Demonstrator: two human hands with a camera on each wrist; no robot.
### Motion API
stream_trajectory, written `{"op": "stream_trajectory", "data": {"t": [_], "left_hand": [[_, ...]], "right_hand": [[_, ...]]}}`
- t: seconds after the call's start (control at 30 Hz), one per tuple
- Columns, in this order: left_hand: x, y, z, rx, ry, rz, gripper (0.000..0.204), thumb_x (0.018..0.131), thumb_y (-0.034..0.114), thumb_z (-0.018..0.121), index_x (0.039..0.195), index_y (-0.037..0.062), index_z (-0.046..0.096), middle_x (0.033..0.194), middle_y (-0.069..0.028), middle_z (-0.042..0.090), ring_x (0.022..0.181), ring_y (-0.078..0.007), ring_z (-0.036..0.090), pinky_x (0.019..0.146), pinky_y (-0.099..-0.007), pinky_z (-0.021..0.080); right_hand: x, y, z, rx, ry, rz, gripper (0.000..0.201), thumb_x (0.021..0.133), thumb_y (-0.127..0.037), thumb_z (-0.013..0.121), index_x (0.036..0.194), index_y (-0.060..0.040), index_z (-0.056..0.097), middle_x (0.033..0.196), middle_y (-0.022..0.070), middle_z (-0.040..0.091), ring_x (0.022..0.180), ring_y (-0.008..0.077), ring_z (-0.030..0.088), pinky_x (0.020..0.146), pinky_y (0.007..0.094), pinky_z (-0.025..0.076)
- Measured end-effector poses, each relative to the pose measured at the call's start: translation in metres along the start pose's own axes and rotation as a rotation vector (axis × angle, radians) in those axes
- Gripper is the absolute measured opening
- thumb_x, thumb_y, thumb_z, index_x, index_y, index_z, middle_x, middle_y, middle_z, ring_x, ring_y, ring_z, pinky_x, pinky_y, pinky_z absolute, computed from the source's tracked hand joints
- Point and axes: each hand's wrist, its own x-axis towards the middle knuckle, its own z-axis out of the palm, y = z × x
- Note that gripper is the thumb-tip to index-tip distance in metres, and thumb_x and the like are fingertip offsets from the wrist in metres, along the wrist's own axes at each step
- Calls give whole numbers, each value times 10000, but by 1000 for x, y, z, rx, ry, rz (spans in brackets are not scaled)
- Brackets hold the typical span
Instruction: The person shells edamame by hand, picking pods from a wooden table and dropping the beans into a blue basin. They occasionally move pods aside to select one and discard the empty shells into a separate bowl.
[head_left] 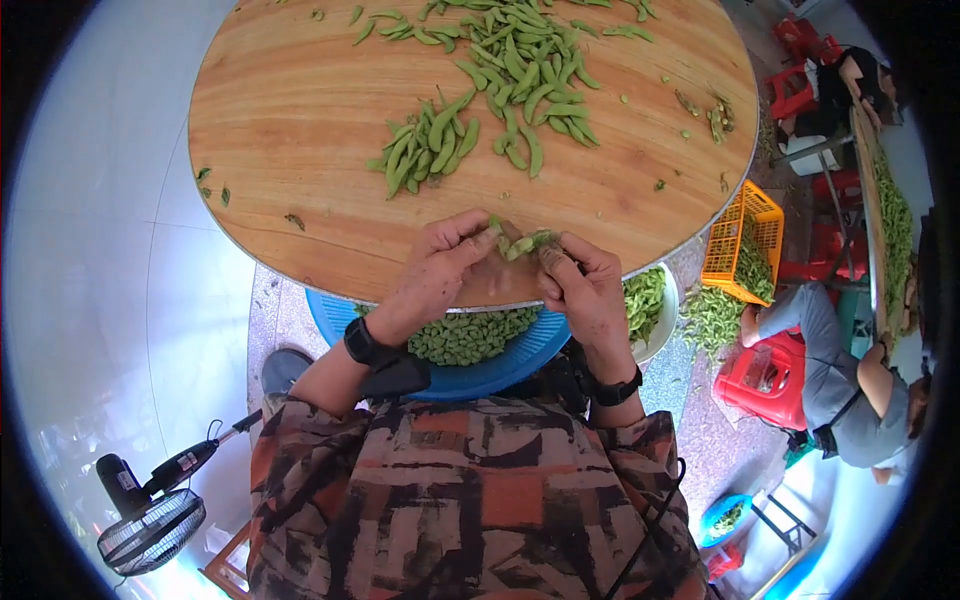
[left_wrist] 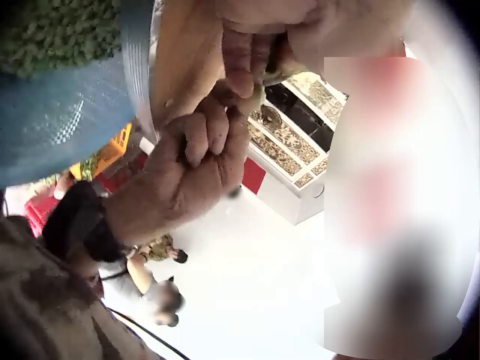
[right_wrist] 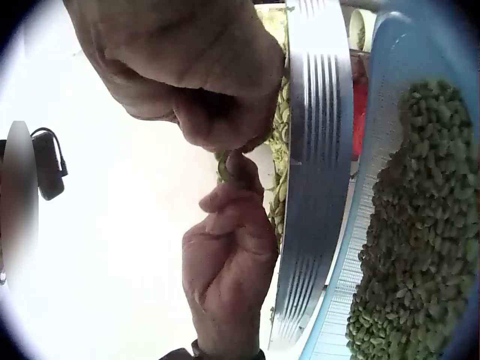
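Over the table's near edge, my left hand and right hand face each other, fingertips a short gap apart. Thumb and fingers of both pinch green edamame pods that look split or crumpled. Part of what they grip is hidden behind the fingers in both wrist views. Beneath the hands stands a blue basket heaped with shelled green beans. Farther up on the round wooden table lie a small pile of whole pods and a larger heap.
At the right of my lap is a white tub of pods or husks. Beyond it, a yellow crate spills pods onto the floor. Another person sits near a red stool. A black fan stands at lower left.
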Motion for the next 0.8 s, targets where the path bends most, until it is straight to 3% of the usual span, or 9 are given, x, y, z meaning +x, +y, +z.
{"op": "stream_trajectory", "data": {"t": [0.07, 0.13, 0.17, 0.23, 0.27, 0.33, 0.47, 0.53, 0.8], "left_hand": [[-3, -3, 6, -83, 23, 58, 243, 1032, 176, 478, 1136, -15, 586, 984, -81, 661, 765, -185, 662, 645, -277, 528], [-5, 2, 18, -491, 5, 104, 238, 1035, 194, 477, 1149, 0, 554, 1026, -82, 651, 833, -195, 653, 686, -282, 522], [-5, 4, 19, -490, 7, 105, 238, 1035, 194, 477, 1149, 0, 554, 1026, -82, 651, 833, -195, 653, 686, -282, 522], [-6, 7, 21, -267, 20, 114, 229, 1033, 174, 473, 1168, 3, 544, 1034, -79, 644, 861, -174, 636, 723, -282, 514], [-6, 5, 23, -267, 18, 113, 229, 1033, 174, 473, 1168, 3, 544, 1034, -79, 644, 861, -174, 636, 723, -282, 514], [-7, 2, 27, 102, 121, 191, 228, 1023, 146, 473, 1183, -3, 539, 1046, -74, 635, 895, -145, 614, 761, -272, 507], [-6, 2, 24, 129, 113, 143, 231, 1000, 102, 495, 1196, -13, 537, 1069, -65, 625, 916, -116, 605, 769, -263, 507], [-8, 5, 22, -129, 57, 93, 189, 983, 118, 574, 1145, 21, 585, 975, 2, 634, 864, -49, 594, 745, -206, 489], [-7, 6, 29, -130, 35, 20, 169, 972, 78, 565, 1134, 28, 575, 956, -2, 629, 811, -50, 589, 685, -209, 485]], "right_hand": [[1, 3, 1, 23, 27, -52, 133, 965, -75, 528, 896, -34, 635, 601, -47, 461, 517, 26, 397, 453, 195, 323], [2, 3, 3, 63, 76, -58, 109, 956, -64, 552, 914, -11, 637, 644, -28, 480, 541, 32, 419, 472, 209, 348], [2, 6, 3, 64, 74, -58, 109, 956, -64, 552, 914, -11, 637, 644, -28, 480, 541, 32, 419, 472, 209, 348], [3, 12, 3, -354, 193, -355, 82, 915, -18, 589, 965, 21, 640, 714, 31, 546, 576, 91, 503, 526, 237, 417], [3, 10, 5, -354, 195, -356, 82, 915, -18, 589, 965, 21, 640, 714, 31, 546, 576, 91, 503, 526, 237, 417], [1, 4, 10, -672, 256, -636, 143, 859, 27, 620, 1000, 38, 640, 820, 100, 612, 653, 166, 598, 606, 264, 477], [-3, 2, 15, -713, 277, -670, 188, 824, 32, 650, 1012, 33, 655, 870, 146, 649, 708, 211, 648, 646, 274, 501], [-4, 3, 11, -685, 254, -613, 189, 810, 26, 673, 999, 29, 661, 899, 143, 665, 739, 207, 662, 659, 275, 507], [-7, -5, 18, -771, 267, -678, 179, 790, 26, 690, 967, 12, 676, 863, 131, 663, 741, 197, 657, 662, 276, 508]]}}
